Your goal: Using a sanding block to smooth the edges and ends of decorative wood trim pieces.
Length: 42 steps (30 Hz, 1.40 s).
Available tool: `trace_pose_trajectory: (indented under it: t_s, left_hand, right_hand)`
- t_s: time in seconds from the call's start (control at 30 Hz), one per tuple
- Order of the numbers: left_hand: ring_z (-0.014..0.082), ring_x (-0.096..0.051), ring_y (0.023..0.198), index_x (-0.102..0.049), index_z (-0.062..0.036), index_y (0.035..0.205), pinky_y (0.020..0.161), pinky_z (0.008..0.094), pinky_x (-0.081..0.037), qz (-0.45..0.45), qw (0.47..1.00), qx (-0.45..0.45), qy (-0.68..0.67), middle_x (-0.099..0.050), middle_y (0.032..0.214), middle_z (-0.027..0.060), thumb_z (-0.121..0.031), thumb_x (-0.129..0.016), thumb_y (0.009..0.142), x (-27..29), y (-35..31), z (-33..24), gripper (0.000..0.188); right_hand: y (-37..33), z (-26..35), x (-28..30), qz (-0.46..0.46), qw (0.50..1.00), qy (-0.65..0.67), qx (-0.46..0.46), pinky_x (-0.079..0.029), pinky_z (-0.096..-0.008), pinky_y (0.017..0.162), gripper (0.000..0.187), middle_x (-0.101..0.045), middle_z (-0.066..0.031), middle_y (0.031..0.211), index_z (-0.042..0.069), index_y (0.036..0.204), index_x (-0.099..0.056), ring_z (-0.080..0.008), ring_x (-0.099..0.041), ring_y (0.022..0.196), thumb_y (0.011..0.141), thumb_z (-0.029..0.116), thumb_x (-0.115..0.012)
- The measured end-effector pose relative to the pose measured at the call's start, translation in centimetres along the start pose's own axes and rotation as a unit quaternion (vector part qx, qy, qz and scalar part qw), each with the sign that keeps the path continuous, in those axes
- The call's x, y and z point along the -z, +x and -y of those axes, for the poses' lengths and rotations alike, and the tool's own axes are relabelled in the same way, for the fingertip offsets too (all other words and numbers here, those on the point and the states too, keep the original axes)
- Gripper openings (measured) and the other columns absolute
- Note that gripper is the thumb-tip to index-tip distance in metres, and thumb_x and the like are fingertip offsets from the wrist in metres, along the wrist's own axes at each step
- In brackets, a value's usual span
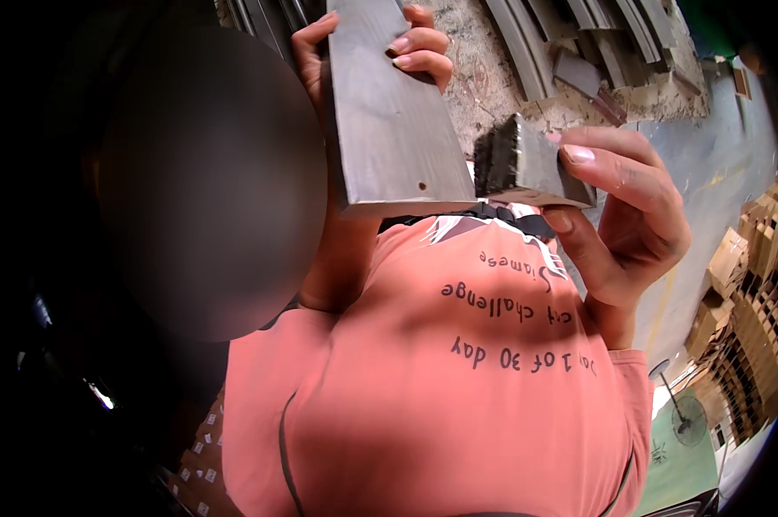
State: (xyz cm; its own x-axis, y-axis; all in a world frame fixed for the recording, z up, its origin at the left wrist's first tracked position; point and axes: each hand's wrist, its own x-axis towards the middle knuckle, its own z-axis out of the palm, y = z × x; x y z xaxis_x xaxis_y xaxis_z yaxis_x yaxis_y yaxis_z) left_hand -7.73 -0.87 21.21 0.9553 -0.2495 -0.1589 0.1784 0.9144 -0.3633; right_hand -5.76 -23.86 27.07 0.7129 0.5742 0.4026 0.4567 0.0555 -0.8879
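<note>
Our left hand (426, 62) gripped a flat metal bar (393, 129) by its long edges. Our right hand (634, 202) pinched a small metal block (537, 164), just beside the bar's lower right corner; whether these two touched, we could not tell.

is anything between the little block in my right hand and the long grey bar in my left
Nothing visible is: the little block, in your right hand, is beside the near end of the long grey bar, held in your left hand. Whether they touch is unclear.
</note>
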Motion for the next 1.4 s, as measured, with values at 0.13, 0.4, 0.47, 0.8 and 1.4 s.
trace_pose_trajectory:
  t_s: [0.13,0.4,0.47,0.8,1.4]
  left_hand:
    - [0.0139,-0.039,0.071,-0.045,0.0008,0.117,0.066,0.0261,-0.04,-0.054,0.995,-0.026,-0.076,-0.04,0.086,0.0049,-0.029,-0.072,0.073,-0.8,-0.5,-0.1,0.06]
    - [0.0153,-0.042,0.073,-0.045,0.0024,0.116,0.068,0.0277,-0.042,-0.046,0.997,-0.039,-0.046,-0.043,0.087,0.0064,-0.029,-0.074,0.074,-0.5,-0.2,-0.4,0.059]
    - [0.0154,-0.042,0.073,-0.045,0.0031,0.115,0.068,0.0277,-0.042,-0.045,0.998,-0.035,-0.031,-0.043,0.086,0.0063,-0.03,-0.073,0.074,-0.3,0.0,-0.8,0.06]
    - [0.015,-0.052,0.077,-0.054,0.0041,0.107,0.067,0.0271,-0.047,-0.106,0.99,-0.08,0.054,-0.055,0.091,0.0069,-0.035,-0.07,0.084,0.3,0.9,-0.1,0.048]
    - [0.0136,-0.052,0.08,-0.052,0.0019,0.11,0.07,0.026,-0.047,-0.123,0.984,-0.111,0.059,-0.052,0.094,0.0056,-0.034,-0.071,0.088,-0.4,0.6,1.5,0.046]
  right_hand:
    - [0.7,-0.7,-1.0,0.013,0.997,-0.013,0.07,-0.053,-0.0332,0.077,0.036,-0.069,-0.0232,0.102,-0.003,0.11,-0.068,-0.0294,-0.069,0.091,0.077,0.005,-0.079]
    - [1.3,-0.6,-0.7,0.045,0.998,-0.019,0.039,-0.053,-0.0319,0.068,0.03,-0.064,-0.0194,0.097,-0.001,0.108,-0.069,-0.0246,-0.064,0.08,0.08,0.006,-0.068]
    - [1.7,-0.5,-0.9,0.059,0.995,-0.04,0.068,-0.051,-0.0294,0.064,0.029,-0.062,-0.0194,0.097,-0.001,0.107,-0.07,-0.0227,-0.062,0.077,0.079,0.004,-0.066]
    - [2.5,1.1,-2.7,-0.001,0.983,-0.122,0.136,-0.046,-0.027,0.056,0.025,-0.066,-0.0193,0.084,-0.001,0.102,-0.072,-0.0218,-0.061,0.072,0.078,0.006,-0.07]
    - [3.3,1.0,-1.7,0.037,0.971,-0.146,0.185,-0.046,-0.0269,0.05,0.031,-0.065,-0.0189,0.081,-0.005,0.099,-0.071,-0.0223,-0.061,0.069,0.069,0.001,-0.069]
